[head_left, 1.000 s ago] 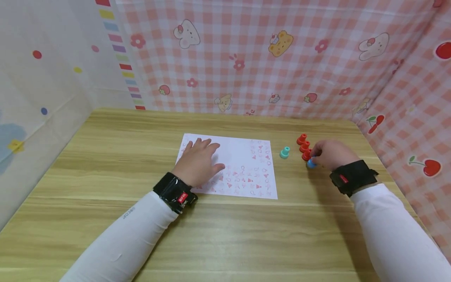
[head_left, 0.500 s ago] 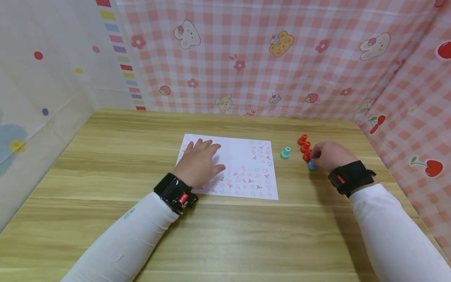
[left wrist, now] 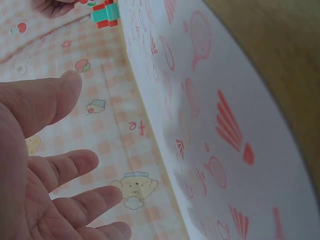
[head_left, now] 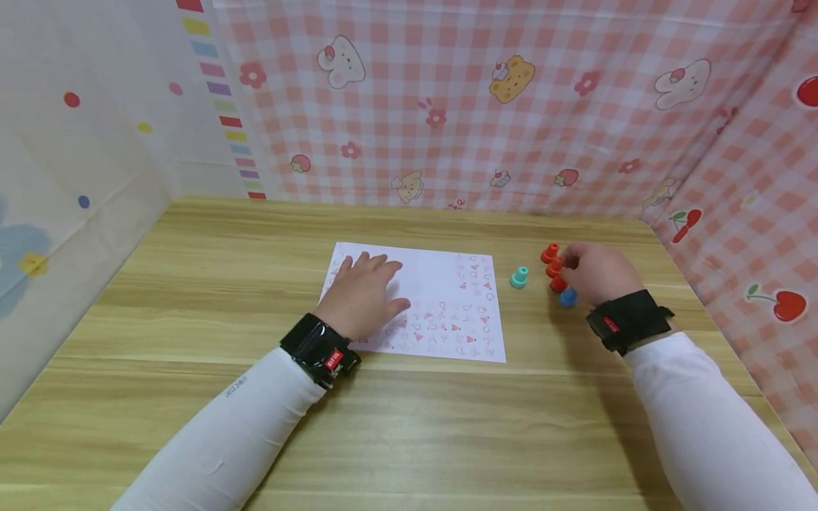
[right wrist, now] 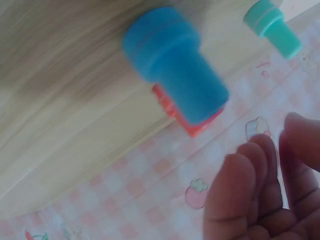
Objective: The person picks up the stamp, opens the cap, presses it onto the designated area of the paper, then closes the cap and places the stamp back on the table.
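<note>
My left hand (head_left: 361, 298) is spread over a white sheet of paper (head_left: 428, 273) with rows of red and pink stamped prints, rackets and shuttlecocks among them. In the left wrist view its fingers (left wrist: 75, 165) are apart and hold nothing. My right hand (head_left: 601, 273) is just above and beside the blue toy stamp (head_left: 567, 297), which stands on the table. The right wrist view shows its fingers (right wrist: 237, 180) slightly bent, with no stamp between them and the thumb. Several red stamps (head_left: 550, 253) stand in a line behind the blue one, partly screened by the right hand.
A teal stamp (head_left: 519, 277) stands alone between the paper and the line of stamps. The wooden table (head_left: 409, 433) meets a pink checked cloth (head_left: 415, 92) at the back. More cloth hangs at the left and right sides.
The right hand has let go of the blue stamp and risen a little away from it, to the back. The blue stamp stays in line with the red ones. The left hand has kept its place.
</note>
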`<move>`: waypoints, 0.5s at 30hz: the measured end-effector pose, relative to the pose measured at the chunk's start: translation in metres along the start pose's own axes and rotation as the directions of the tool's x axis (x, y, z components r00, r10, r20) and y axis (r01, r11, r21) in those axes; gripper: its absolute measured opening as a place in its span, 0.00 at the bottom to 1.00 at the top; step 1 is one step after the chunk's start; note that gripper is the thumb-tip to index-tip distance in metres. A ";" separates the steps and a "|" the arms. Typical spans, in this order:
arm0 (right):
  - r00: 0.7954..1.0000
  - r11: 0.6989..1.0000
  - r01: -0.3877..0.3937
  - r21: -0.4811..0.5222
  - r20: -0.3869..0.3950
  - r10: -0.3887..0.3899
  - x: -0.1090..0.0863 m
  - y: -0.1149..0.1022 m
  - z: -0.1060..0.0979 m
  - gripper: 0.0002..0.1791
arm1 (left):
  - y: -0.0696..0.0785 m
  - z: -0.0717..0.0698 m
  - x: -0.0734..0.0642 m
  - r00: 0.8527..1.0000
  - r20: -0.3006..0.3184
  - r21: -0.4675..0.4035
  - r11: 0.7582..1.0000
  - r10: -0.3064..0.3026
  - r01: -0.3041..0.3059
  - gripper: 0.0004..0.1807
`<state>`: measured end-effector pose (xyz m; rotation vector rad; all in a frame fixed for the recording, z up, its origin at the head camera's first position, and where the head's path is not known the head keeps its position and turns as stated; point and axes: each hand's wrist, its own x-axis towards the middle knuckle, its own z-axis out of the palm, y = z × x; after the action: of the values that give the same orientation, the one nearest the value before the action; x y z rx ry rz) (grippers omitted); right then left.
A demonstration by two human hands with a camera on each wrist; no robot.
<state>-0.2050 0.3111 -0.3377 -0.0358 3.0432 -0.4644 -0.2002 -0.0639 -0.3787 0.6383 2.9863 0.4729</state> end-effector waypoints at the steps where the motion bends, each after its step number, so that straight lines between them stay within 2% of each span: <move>1: 1.000 1.000 0.014 -0.001 -0.020 -0.014 0.001 -0.003 0.001 0.09 | 0.000 0.000 0.000 1.000 0.001 0.000 1.000 0.000 0.000 0.37; 6: 0.997 0.998 0.057 0.025 -0.059 -0.055 0.008 -0.018 0.009 0.13 | 0.001 0.000 0.000 1.000 -0.001 0.004 1.000 0.003 -0.003 0.36; 11: 0.996 0.995 0.083 0.062 -0.027 -0.082 0.015 -0.031 0.016 0.18 | 0.001 0.000 -0.001 1.000 -0.005 0.006 1.000 0.005 -0.005 0.36; 15: 0.996 0.995 0.091 0.049 0.014 -0.092 0.020 -0.039 0.020 0.21 | 0.001 0.000 -0.001 1.000 -0.009 0.006 1.000 0.006 -0.006 0.36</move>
<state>-0.2236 0.2673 -0.3463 -0.1768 3.0228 -0.5417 -0.1989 -0.0629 -0.3782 0.6471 2.9960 0.4682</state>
